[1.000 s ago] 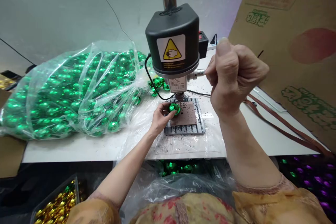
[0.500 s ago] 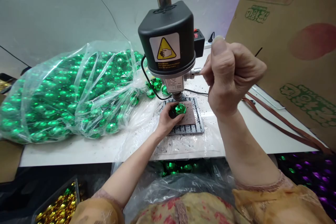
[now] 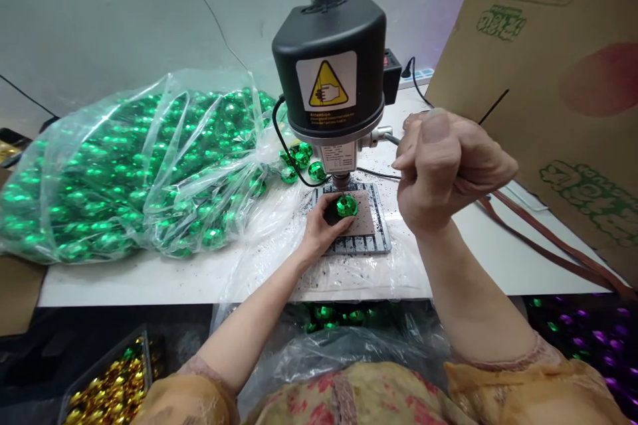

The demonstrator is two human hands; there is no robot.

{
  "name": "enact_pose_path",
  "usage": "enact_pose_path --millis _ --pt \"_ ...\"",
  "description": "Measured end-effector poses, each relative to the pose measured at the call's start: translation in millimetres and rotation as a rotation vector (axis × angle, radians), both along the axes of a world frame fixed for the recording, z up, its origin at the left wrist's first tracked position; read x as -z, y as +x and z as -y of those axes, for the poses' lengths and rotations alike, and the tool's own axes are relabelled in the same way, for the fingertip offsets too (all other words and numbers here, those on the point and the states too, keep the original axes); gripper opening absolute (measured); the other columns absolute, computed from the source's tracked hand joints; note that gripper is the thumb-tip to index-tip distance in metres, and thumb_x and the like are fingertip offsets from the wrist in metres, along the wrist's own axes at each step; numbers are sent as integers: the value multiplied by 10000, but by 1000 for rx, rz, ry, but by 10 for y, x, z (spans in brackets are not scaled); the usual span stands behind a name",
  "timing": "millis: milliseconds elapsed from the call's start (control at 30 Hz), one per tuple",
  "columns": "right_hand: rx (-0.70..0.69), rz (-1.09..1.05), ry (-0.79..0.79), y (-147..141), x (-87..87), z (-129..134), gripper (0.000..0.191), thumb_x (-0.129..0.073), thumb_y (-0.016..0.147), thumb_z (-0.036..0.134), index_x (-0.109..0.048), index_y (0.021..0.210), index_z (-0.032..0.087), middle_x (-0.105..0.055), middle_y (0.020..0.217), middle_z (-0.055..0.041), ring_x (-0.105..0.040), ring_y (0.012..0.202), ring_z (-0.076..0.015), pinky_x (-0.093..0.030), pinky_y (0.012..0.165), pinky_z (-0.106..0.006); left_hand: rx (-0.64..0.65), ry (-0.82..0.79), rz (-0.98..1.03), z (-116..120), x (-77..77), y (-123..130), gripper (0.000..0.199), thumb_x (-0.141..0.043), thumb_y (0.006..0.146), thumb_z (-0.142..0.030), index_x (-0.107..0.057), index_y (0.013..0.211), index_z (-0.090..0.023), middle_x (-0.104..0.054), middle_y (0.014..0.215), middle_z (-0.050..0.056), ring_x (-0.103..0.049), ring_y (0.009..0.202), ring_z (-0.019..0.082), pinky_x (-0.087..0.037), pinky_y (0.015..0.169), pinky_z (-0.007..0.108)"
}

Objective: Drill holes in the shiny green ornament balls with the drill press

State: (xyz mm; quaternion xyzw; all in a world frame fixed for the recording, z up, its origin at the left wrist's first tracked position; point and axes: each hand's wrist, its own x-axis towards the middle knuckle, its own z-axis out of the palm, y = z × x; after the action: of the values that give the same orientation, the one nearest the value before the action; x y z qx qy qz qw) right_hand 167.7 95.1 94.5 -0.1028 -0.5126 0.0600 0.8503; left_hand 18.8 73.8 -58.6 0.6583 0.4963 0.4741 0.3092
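Observation:
Beneath the black drill press [image 3: 329, 66], a shiny green faceted ball [image 3: 347, 205] rests on a brownish pad [image 3: 367, 219] over the slotted metal base [image 3: 383, 242]. My left hand [image 3: 321, 229] grips this ball from the left between thumb and fingers. The chuck [image 3: 341, 181] is just above the ball; whether a bit touches it cannot be made out. My right hand [image 3: 448, 166] is closed in a fist around the end of the press's feed lever [image 3: 386, 136], right of the motor housing. Dark shavings lie scattered around the base.
A big clear bag of green balls [image 3: 124, 172] fills the table's left side. Loose green balls [image 3: 302, 156] lie behind the press. A cardboard box [image 3: 573, 80] stands at right, near brown straps [image 3: 548, 246]. Gold balls [image 3: 107, 388] sit in a bin at lower left.
My right hand has moved down with the lever. The view has shifted slightly, with the press appearing farther right. My left hand still holds the green ball.

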Motion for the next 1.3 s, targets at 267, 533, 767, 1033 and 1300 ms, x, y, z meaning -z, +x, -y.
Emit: enact_pose_path --millis 267,533,767,1033,1300 --pt "98 18 -59 15 97 50 462 -557 904 208 -364 488 155 -318 456 61 -335 415 -10 -210 448 -246 7 38 -7 -3 26 4 453 -811 786 -300 -622 1186 -203 -720 1134 72 -693 1048 222 -559 937 358" --pt "98 -4 3 -9 187 13 511 -558 897 175 -256 487 137 -306 450 60 -287 412 6 -188 437 -244 -6 36 -12 -4 51 -5 467 -819 779 -320 -627 1189 -205 -717 1147 74 -686 1063 230 -552 955 373" --pt "135 -59 52 -46 232 2 523 -574 876 143 -239 475 135 -295 442 59 -256 413 6 -180 425 -240 10 34 10 1 53 2 454 -810 791 -323 -628 1190 -204 -712 1159 78 -682 1080 233 -548 963 373" --pt "165 31 120 34 430 -53 503 -576 870 154 -254 483 160 -304 435 67 -294 384 -14 -234 388 -251 -3 -1 56 -6 44 7 493 -834 763 -337 -625 1190 -205 -714 1155 79 -680 1079 239 -543 966 381" --pt "114 -20 -207 -18 -96 131 423 -545 917 153 -429 510 173 -393 459 64 -353 407 -21 -271 471 -254 -32 -19 78 7 49 32 489 -841 753 -339 -625 1170 -201 -707 1128 79 -672 1053 232 -541 948 380"
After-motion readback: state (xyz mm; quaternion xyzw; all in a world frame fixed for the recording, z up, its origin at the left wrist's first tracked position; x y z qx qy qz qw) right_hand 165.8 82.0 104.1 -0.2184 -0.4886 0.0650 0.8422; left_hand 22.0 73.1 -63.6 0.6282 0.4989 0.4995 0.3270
